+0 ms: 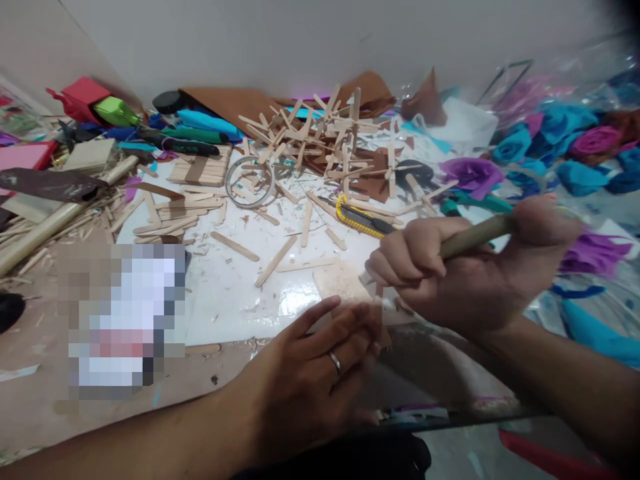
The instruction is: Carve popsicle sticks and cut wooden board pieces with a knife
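My right hand point(465, 267) is wrapped round a greenish-brown rod-like handle point(477, 237), whose lower end points down and left toward a small pale wooden board point(340, 280). Below that board, near the table's front edge, my left hand point(320, 367) wears a ring. Its fingers are bent together over the board's lower end, and what lies under the fingertips is hidden. A thin stick point(379, 297) stands out between the two hands. Just behind my right hand lies a yellow and black cutter point(363, 219).
Loose craft sticks point(235, 245) and a tape ring point(250, 181) lie on the white sheet point(225, 293). Behind them rises a pile of joined sticks point(310, 137). A blurred-out phone-like object point(130, 317) is at the left, with crepe-paper flowers point(565, 133) at the right.
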